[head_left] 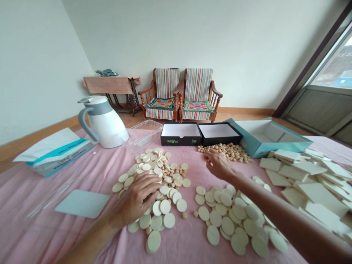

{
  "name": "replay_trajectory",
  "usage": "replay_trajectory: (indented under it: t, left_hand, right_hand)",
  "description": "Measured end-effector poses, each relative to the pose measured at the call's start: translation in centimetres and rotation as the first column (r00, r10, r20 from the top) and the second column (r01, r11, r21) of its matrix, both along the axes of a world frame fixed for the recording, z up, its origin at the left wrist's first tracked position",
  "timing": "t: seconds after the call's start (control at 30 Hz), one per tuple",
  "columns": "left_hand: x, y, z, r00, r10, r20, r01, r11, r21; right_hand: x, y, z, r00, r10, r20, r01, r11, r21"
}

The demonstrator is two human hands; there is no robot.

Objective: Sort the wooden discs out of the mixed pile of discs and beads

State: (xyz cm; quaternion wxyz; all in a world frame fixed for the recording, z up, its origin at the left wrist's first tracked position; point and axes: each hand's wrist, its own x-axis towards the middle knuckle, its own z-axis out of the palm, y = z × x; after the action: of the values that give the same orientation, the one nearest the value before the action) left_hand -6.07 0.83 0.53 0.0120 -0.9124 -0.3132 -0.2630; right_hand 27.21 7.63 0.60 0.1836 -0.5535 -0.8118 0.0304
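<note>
"Left grip (137, 198), palm down with loosely bent fingers, lay over the left heap of pale discs (165, 206); whether it held any could not be told."

"And the right grip (219, 165)?"

"Its fingers were bent at the near left edge of the bead heap (233, 152), before the black boxes (180, 141); any hold was indiscernible. Both heaps rested on pink cloth (192, 234)."

Wooden discs (156, 222) and beads (232, 152) on pink cloth (100, 183)
</note>
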Motion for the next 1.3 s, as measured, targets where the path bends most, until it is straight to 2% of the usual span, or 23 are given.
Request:
replay_trajectory:
  t: [0.13, 0.2, 0.27, 0.33, 0.43, 0.5, 0.57, 0.7, 0.8, 0.87, 0.97, 1.07, 1.13, 1.2, 1.3]
  left_hand:
    - [-0.1, -0.1, 0.0, 1.000, 0.010, 0.001, -0.010, 1.000, -0.002]
    - [-0.1, -0.1, 0.0, 1.000, 0.012, -0.010, -0.012, 1.000, -0.009]
    - [-0.1, -0.1, 0.0, 1.000, 0.011, -0.010, -0.011, 1.000, -0.010]
    - [0.0, -0.1, 0.1, 1.000, 0.011, -0.005, -0.011, 1.000, -0.011]
    - [0.0, -0.1, 0.0, 1.000, 0.018, 0.003, -0.018, 1.000, -0.005]
    - [0.0, -0.1, -0.1, 1.000, 0.021, 0.001, -0.021, 1.000, 0.000]
    - [-0.1, -0.1, -0.2, 1.000, 0.015, -0.004, -0.015, 1.000, 0.007]
    - [-0.1, -0.2, -0.2, 1.000, 0.009, -0.006, -0.009, 1.000, 0.022]
    - [-0.1, -0.2, 0.1, 1.000, 0.001, 0.010, -0.001, 1.000, 0.030]
    - [-0.1, -0.2, 0.2, 0.999, 0.000, 0.037, -0.002, 0.999, 0.042]
    - [-0.2, -0.1, 0.4, 0.996, 0.021, 0.087, -0.027, 0.997, 0.070]
    - [-0.3, 0.2, 0.3, 0.990, 0.061, 0.129, -0.072, 0.994, 0.079]
    - [-0.3, 0.4, 0.2, 0.985, 0.081, 0.150, -0.093, 0.993, 0.076]
    - [-0.2, 0.5, 0.1, 0.982, 0.092, 0.163, -0.104, 0.992, 0.069]
    - [-0.2, 0.5, -0.1, 0.981, 0.098, 0.165, -0.108, 0.993, 0.053]
  right_hand:
    - [4.3, 2.3, 1.0, 0.967, -0.243, 0.075, 0.235, 0.966, 0.108]
    - [4.5, 2.6, 1.5, 0.962, -0.266, 0.063, 0.256, 0.957, 0.136]
    - [3.1, 2.1, 1.9, 0.983, -0.183, 0.030, 0.179, 0.978, 0.109]
    - [0.6, 1.2, 1.8, 1.000, -0.017, -0.014, 0.018, 0.999, 0.033]
    - [-3.4, -0.3, 1.1, 0.971, 0.224, -0.087, -0.230, 0.971, -0.062]
    - [-5.3, -0.9, 0.4, 0.948, 0.301, -0.100, -0.311, 0.946, -0.096]
    - [-6.5, -1.2, -0.2, 0.947, 0.313, -0.075, -0.320, 0.940, -0.115]
    - [-7.1, -1.4, -0.8, 0.957, 0.289, -0.018, -0.289, 0.949, -0.125]
    - [-6.1, -1.4, -0.7, 0.966, 0.258, -0.017, -0.258, 0.961, -0.099]
    - [-4.4, -1.0, -0.3, 0.982, 0.185, -0.028, -0.186, 0.981, -0.056]
    - [-0.8, 0.2, 0.5, 1.000, -0.011, -0.010, 0.011, 0.999, 0.030]
    - [3.1, 1.6, 1.5, 0.978, -0.204, 0.048, 0.199, 0.976, 0.090]
    - [4.8, 2.4, 2.1, 0.961, -0.273, 0.046, 0.266, 0.956, 0.122]
    - [5.3, 2.9, 2.5, 0.955, -0.297, 0.022, 0.290, 0.943, 0.162]
    - [3.5, 2.8, 2.7, 0.968, -0.252, -0.015, 0.250, 0.948, 0.198]
